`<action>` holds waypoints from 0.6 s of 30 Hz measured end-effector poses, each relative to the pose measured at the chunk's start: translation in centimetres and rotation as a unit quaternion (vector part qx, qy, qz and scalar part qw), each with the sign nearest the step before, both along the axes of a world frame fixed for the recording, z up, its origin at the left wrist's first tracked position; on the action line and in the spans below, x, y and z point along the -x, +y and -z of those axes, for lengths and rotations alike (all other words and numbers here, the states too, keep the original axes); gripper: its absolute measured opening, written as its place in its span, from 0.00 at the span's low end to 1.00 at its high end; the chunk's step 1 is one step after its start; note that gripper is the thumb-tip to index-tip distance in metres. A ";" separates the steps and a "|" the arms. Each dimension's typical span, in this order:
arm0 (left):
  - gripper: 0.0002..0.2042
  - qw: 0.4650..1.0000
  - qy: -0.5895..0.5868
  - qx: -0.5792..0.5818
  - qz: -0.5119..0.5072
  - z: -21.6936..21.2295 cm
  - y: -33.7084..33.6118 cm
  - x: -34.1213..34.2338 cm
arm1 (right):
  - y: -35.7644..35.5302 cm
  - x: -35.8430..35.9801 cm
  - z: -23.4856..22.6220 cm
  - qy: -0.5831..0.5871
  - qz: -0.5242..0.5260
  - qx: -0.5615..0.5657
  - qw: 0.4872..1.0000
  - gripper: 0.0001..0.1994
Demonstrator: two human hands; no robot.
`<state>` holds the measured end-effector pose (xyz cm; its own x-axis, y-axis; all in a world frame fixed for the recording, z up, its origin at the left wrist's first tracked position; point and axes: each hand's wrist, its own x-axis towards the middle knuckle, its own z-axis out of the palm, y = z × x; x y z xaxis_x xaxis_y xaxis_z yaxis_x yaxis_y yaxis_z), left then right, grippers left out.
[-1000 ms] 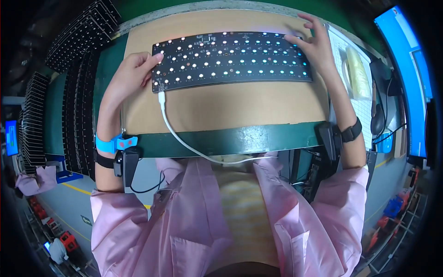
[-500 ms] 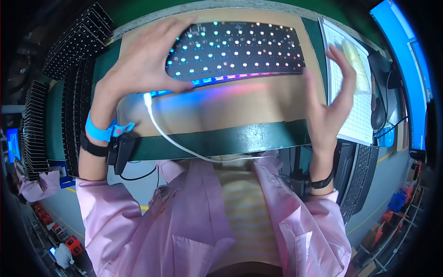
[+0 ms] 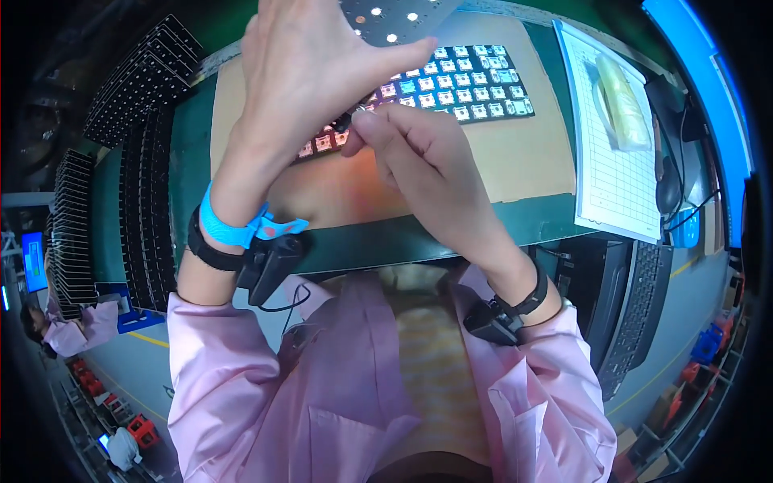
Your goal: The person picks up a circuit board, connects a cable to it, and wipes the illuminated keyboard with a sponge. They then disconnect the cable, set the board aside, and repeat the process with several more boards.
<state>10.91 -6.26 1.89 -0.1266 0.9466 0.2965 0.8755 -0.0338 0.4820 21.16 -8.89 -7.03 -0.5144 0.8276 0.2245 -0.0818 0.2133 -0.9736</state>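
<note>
head view: right hand (image 3: 425, 157) has thumb and finger pressed together by the lit board (image 3: 491, 90) on the mat (image 3: 527, 165); left hand's (image 3: 302, 72) grip is unclear. a right-hand slip might scratch the board.

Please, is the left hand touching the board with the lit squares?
Cannot tell. The head view, looking down, shows the left hand covering part of the lit board; any contact or gap beneath the hand is hidden.
</note>
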 end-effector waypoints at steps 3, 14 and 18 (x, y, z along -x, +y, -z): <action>0.37 1.000 -0.008 -0.009 0.015 0.3 0.3 0.3 | 0.0 0.5 0.6 0.009 0.048 -0.001 0.999 0.15; 0.43 0.959 0.085 -0.187 0.193 3.1 3.5 0.9 | -0.7 0.4 1.2 0.056 0.107 0.128 0.984 0.16; 0.45 0.788 0.303 -0.506 0.176 3.9 7.3 2.1 | 0.3 -1.8 0.6 -0.009 0.114 0.118 0.986 0.16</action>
<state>8.78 1.03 -2.00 0.5455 0.1319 0.8277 0.7855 -0.4249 -0.4499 23.01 -8.62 -7.61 -0.3103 0.9506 0.0038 -0.0402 -0.0091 -0.9992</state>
